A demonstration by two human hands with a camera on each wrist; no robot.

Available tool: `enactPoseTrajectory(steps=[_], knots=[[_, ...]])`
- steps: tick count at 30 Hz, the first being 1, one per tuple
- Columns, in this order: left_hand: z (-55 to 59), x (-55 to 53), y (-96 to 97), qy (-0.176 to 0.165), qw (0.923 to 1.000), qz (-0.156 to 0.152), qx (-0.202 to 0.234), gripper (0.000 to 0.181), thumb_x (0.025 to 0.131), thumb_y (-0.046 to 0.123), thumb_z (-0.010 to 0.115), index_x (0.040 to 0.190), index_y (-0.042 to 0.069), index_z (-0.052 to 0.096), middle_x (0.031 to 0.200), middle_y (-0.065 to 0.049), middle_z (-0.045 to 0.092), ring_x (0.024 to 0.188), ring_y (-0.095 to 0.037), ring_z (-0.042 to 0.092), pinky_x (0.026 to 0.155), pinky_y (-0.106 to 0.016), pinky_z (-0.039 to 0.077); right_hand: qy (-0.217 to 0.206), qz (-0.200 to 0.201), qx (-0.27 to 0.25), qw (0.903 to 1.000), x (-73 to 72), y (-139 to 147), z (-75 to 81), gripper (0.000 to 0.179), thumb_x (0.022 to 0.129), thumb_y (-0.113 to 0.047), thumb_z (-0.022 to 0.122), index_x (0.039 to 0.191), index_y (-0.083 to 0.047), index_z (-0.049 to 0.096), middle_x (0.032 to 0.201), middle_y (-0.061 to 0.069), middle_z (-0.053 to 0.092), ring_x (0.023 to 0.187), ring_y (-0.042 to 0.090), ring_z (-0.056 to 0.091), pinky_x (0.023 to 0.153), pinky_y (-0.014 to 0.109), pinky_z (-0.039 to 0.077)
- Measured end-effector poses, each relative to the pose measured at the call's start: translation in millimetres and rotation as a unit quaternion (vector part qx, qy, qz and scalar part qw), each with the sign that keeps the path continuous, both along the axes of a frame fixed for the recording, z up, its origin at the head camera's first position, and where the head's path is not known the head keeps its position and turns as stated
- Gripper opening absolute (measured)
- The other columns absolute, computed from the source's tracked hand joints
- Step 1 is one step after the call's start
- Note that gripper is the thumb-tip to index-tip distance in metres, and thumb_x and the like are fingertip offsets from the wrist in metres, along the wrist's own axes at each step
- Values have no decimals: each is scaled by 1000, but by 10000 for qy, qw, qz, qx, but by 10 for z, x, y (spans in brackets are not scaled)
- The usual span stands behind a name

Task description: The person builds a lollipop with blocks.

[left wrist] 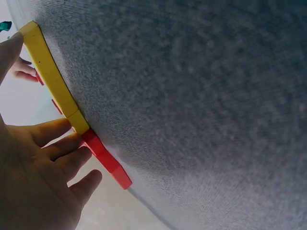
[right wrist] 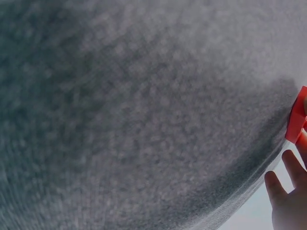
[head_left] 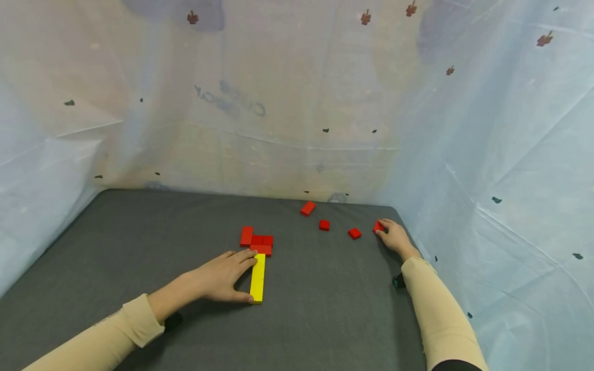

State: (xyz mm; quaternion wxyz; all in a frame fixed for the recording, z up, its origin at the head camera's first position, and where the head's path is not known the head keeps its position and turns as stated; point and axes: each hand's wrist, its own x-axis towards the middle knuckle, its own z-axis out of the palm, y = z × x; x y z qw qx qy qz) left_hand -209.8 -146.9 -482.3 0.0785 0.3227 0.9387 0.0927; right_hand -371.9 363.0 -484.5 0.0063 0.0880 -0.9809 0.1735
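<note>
Grey tabletop is lying underneath | left hand, fingers extended, is touching yellow bar adjoining red-block cluster, seemingly steadying alignment | right hand is pinching red block near right edge

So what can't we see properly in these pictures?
- Head view: part of the far-right red block, hidden by the right hand.
- Head view: the writing, too faint to read.
- Left wrist view: part of the left hand, cut off by the left edge.
- Right wrist view: the rest of the right hand, cut off by the right edge.
</note>
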Motion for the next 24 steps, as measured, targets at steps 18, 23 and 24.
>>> enactPoseTrajectory(steps=[18,23,24], knots=[[-31,-21,-52,-57,10000,24,66,100,85,75,68,155,6,47,166,-14,35,150,-31,39,121,-60,28,331,105,-637,9974,108,-139,63,55,107,-19,60,151,10,46,155,32,39,142,53,37,116,66,31],[-27,-25,-82,10,9999,-50,164,99,87,73,67,156,6,46,166,-14,34,150,-31,39,121,-62,28,559,262,-864,9943,124,-304,148,55,106,-20,62,152,6,47,156,28,40,143,50,38,115,66,33],[-26,-23,-86,27,9998,-50,176,98,87,73,67,156,6,46,167,-13,34,150,-31,39,121,-62,27,621,303,-897,9936,131,-349,168,55,106,-20,62,152,6,47,156,28,40,143,50,38,115,66,33]])
